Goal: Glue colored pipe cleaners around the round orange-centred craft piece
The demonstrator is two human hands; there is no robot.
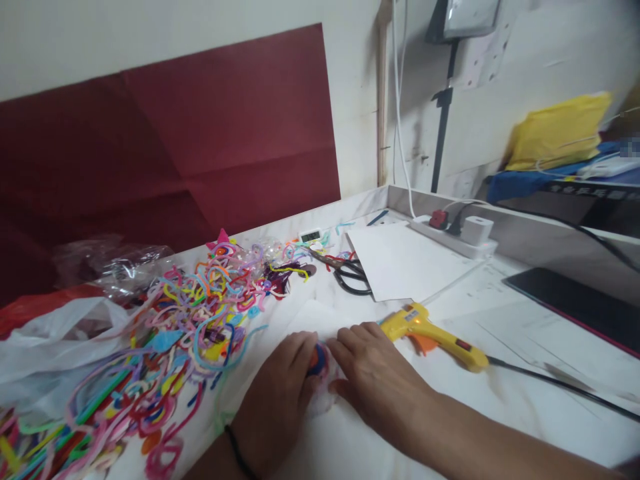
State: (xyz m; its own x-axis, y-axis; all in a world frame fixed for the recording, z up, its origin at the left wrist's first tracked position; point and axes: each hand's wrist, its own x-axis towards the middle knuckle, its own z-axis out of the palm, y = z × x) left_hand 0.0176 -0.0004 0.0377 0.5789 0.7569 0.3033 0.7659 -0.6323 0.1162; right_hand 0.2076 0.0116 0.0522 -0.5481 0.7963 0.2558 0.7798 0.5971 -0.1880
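Note:
Both my hands are low in the middle of the head view, over a white sheet of paper (300,320). Between them is a small round craft piece (317,360) in blue, orange and pink, with a pale, clear-looking edge below; my fingers cover much of it. My left hand (283,380), with a black band at the wrist, is closed on its left side. The curled fingers of my right hand (370,367) grip its right side. Just beyond the right hand lies a yellow hot glue gun (430,333), its orange trigger towards me.
A heap of colourful pipe cleaners (200,320) spreads to the left beside a white plastic bag (65,340). Scissors (353,273) and a white board (405,260) lie behind. A power strip (455,240) and a dark tablet-like slab (575,300) are at right. The glue gun's cord (560,387) runs rightward.

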